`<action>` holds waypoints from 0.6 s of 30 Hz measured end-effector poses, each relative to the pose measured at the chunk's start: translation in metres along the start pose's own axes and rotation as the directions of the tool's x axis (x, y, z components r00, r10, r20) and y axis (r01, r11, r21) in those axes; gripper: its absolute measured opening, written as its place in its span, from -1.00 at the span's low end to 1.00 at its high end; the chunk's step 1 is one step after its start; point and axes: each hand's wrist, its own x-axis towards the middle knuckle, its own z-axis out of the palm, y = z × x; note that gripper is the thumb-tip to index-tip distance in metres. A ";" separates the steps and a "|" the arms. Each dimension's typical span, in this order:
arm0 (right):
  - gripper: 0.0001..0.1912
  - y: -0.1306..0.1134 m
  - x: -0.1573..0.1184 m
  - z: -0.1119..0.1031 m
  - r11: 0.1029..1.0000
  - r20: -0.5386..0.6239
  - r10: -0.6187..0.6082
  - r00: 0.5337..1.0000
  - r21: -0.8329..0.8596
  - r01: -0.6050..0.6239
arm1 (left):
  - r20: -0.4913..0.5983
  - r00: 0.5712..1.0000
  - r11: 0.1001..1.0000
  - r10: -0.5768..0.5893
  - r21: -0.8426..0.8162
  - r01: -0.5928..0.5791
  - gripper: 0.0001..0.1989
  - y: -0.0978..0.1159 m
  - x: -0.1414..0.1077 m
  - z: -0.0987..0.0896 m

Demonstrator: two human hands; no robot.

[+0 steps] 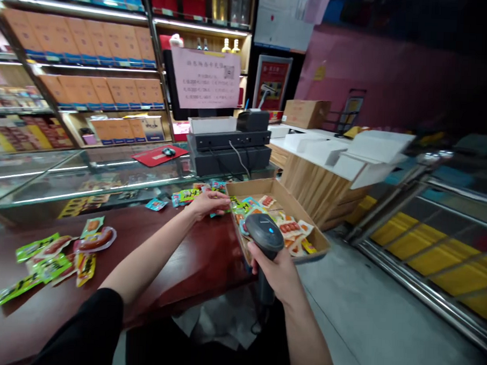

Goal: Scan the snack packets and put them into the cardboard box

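Note:
My right hand (279, 274) is wrapped round the handle of a dark barcode scanner (265, 232) with a blue light on its top. The scanner is in front of a shallow cardboard box (317, 240) and covers part of its contents. Small snack packets and sausage packs (290, 227) fill the box. My left hand (210, 203) is at the box's left rim, fingers stretched toward it; whether the fingertips touch the rim or a packet is unclear. Behind that hand lie green and yellow packets (185, 196) and a small blue packet (156, 204).
A loose pile of snack packets (54, 263) lies on the left of the dark red counter (163, 254). Beyond are a glass display case (86, 170), a red mouse mat (158, 155) and black till equipment (229, 149). A metal railing (426, 255) stands at the right.

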 end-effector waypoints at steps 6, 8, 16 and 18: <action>-0.64 0.005 0.022 0.063 0.999 0.169 0.002 0.986 -0.042 0.005 | -0.208 0.978 1.000 0.023 0.019 -0.019 -0.57 -0.005 -0.035 -0.093; -0.64 0.009 0.029 0.082 0.999 0.202 0.022 0.979 -0.047 -0.013 | -0.275 0.961 0.999 0.034 0.019 -0.029 -0.57 -0.012 -0.043 -0.117; -0.58 0.025 0.047 0.122 0.991 0.321 0.132 0.938 -0.048 -0.123 | -0.398 0.917 0.995 -0.011 0.090 0.050 -0.55 -0.048 -0.048 -0.166; -0.57 0.027 0.049 0.124 0.990 0.321 0.143 0.936 -0.048 -0.135 | -0.385 0.921 0.994 -0.050 0.070 0.084 -0.57 -0.054 -0.043 -0.166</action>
